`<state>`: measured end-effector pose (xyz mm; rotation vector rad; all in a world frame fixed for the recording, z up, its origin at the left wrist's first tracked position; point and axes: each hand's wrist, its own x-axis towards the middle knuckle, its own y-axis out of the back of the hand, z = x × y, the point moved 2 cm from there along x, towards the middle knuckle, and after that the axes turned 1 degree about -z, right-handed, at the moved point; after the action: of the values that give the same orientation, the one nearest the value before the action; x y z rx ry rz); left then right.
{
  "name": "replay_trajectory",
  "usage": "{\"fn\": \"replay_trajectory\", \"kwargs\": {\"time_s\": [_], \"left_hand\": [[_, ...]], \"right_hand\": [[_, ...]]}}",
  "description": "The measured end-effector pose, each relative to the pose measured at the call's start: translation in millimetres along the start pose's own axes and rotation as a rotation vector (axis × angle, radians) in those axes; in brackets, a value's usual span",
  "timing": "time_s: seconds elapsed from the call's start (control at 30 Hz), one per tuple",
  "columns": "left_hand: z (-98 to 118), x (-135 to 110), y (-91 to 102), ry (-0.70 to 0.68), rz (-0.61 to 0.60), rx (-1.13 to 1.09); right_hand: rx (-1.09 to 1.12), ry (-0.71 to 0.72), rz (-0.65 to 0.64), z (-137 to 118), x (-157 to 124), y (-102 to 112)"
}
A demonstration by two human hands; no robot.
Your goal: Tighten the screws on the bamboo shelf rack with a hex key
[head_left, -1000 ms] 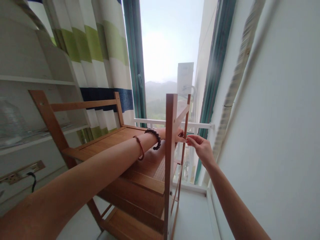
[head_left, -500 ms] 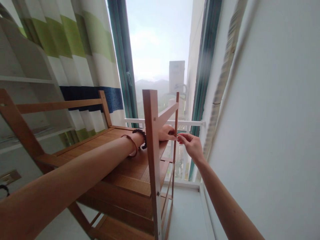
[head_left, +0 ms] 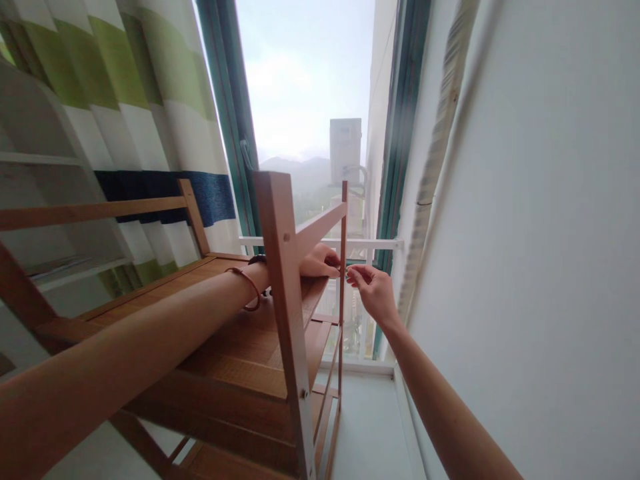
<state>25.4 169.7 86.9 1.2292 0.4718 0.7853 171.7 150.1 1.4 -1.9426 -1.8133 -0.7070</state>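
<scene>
**Wooden rack upright, both hands at its far post**

Bearings are taken with 12 o'clock straight ahead. The wooden rack (head_left: 235, 373) fills my view from 9 to 12 o'clock, standing on its posts.

Nearest, the left forearm crosses above the top board (head_left: 260, 327) from 8 o'clock, a reddish band (head_left: 257, 293) at the wrist. It passes behind the near post (head_left: 280, 233), just left of 12 o'clock. A dark fastener (head_left: 304, 394) sits low on that post.

Farther in, at 12 o'clock, the left hand (head_left: 320, 261) lies with curled fingers against or just beside the far post (head_left: 343, 293); I cannot tell whether it grips anything. Just past 12, the right hand (head_left: 373, 287) reaches the post's outer side, thumb and fingertips drawn together. Any piece pinched there is too small for me to confirm.

Progress, in my judgement: the main frame appears together, as the boards are in place and the side rail (head_left: 320, 225) spans both posts. Detail work at the far post appears unfinished, since both hands are occupied there; I cannot establish how much remains.

Beyond stand a white railing (head_left: 375, 245) at 12 o'clock and a striped curtain (head_left: 135, 120) at 11.
</scene>
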Motion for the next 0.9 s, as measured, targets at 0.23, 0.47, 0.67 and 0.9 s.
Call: {"fn": "replay_trajectory", "kwargs": {"time_s": [0.23, 0.47, 0.67, 0.9], "left_hand": [[3, -2, 3.0, 0.048, -0.062, 0.100], [8, -4, 6.8, 0.086, -0.065, 0.108], [13, -3, 4.7, 0.106, -0.006, 0.070], [11, -1, 0.5, 0.041, -0.021, -0.007]], "right_hand": [[-0.006, 0.042, 0.044, 2, -2, -3], [-0.014, 0.032, 0.039, 0, -4, -2], [0.071, -0.034, 0.035, -1, -3, -3], [0.070, -0.049, 0.020, -3, -1, -3]]}}
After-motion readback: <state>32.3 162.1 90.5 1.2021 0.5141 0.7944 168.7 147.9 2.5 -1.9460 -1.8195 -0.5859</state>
